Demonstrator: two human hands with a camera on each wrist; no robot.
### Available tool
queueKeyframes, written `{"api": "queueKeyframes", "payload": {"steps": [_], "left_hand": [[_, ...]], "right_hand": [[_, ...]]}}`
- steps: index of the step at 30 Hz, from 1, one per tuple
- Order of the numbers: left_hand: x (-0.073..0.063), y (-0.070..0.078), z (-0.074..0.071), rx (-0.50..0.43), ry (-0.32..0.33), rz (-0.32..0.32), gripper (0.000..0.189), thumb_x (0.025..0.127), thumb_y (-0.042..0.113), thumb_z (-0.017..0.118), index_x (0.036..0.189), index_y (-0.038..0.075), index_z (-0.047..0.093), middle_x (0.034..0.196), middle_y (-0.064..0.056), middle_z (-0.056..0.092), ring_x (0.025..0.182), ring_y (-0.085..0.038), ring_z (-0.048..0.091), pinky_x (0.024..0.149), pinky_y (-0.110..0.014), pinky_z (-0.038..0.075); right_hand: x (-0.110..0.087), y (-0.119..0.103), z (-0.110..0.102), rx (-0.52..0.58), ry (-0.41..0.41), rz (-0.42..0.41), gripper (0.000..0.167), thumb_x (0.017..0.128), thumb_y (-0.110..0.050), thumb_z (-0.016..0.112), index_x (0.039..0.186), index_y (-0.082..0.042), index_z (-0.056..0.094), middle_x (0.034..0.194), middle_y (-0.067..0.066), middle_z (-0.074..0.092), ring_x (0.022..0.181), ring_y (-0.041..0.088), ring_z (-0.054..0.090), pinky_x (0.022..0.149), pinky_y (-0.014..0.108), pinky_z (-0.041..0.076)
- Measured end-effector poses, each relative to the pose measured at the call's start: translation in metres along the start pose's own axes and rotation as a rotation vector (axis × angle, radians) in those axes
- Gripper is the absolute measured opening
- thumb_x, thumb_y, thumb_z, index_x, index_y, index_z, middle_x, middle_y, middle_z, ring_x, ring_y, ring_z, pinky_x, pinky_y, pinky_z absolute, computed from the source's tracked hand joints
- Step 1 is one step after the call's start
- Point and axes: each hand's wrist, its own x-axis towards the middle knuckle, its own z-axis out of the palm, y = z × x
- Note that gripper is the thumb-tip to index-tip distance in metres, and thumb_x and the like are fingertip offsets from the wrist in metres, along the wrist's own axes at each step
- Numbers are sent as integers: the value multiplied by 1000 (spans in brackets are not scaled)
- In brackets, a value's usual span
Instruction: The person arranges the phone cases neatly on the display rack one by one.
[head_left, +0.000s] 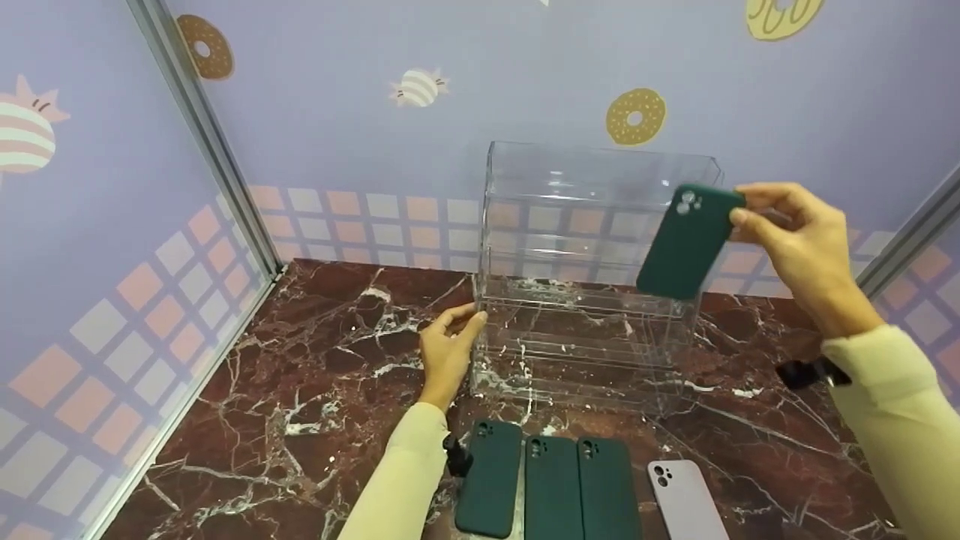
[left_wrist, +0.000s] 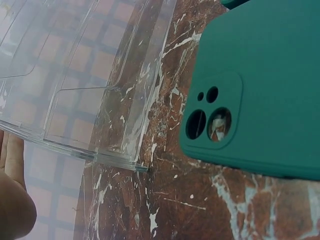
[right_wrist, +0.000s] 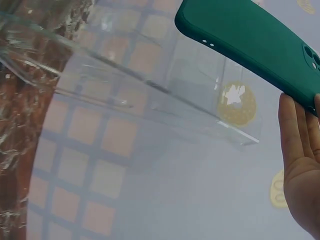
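Note:
My right hand (head_left: pixel 814 244) pinches a dark green phone case (head_left: pixel 686 247) by its upper right edge, thumb on the near face. The case hangs slightly tilted in front of the right part of a clear tiered display rack (head_left: pixel 555 304), its camera cutouts at the top. In the right wrist view, the fingers (right_wrist: pixel 290 130) meet the case's edge beside the cutouts. Low on the rack's left side, my left hand (head_left: pixel 448 352) holds the edge between thumb and fingers. The left wrist view shows only part of that hand, beside the clear plastic.
Three green phone cases (head_left: pixel 491 480) (head_left: pixel 555 487) (head_left: pixel 607 487) lie side by side on the red marbled table (head_left: pixel 300 420) before the rack. To their right lies a pale lilac phone case (head_left: pixel 688 502). A patterned wall (head_left: pixel 337 135) stands behind, with side panels left and right.

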Motion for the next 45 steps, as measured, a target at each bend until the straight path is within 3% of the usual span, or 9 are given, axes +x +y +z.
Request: {"api": "queueKeyframes", "payload": {"steps": [8,16,19,23,31,39,45], "left_hand": [[-3,0,0,-18,7,-17,23,92,10,85,112,-1,80,105,-13,78,92,-19,74,76,-23,57],[-3,1,3,-41,9,9,23,92,6,84,111,-5,79,102,-15,78,93,-32,74,75,-22,56],[-4,1,4,-45,5,7,22,92,5,84,111,-5,79,102,-16,78,92,-31,74,75,-22,57],[-6,2,4,-37,4,-7,23,92,6,83,112,-5,79,102,-15,78,93,-29,74,75,-23,57],[-4,2,4,-42,5,1,24,92,6,84,112,-5,79,103,-16,78,97,-38,73,76,-22,56],[-7,3,3,7,5,-2,23,93,10,83,113,-2,79,103,-14,79,98,-36,73,75,-22,53],[-5,4,4,-6,4,-12,25,93,9,84,113,-4,79,103,-15,79,99,-37,74,78,-22,55]], "right_hand": [[41,-13,25,83,22,7,29,90,12,78,118,7,72,102,16,71,87,22,77,79,33,60],[79,-27,41,164,38,6,29,89,14,78,116,8,72,102,18,70,86,27,76,78,35,60],[91,-29,47,171,47,-8,27,89,15,77,114,8,72,99,18,70,85,27,76,77,35,61],[105,-30,56,125,48,-25,26,90,15,76,114,5,73,97,17,69,84,25,76,76,33,61],[126,-34,68,96,63,-12,25,93,11,76,115,1,74,102,15,71,89,24,75,79,32,59],[138,-32,79,-10,75,45,25,96,7,73,119,-4,74,107,13,70,95,23,75,82,28,59],[146,-31,87,-62,62,64,26,98,5,72,122,-4,74,107,11,69,96,22,74,86,29,58]]}}
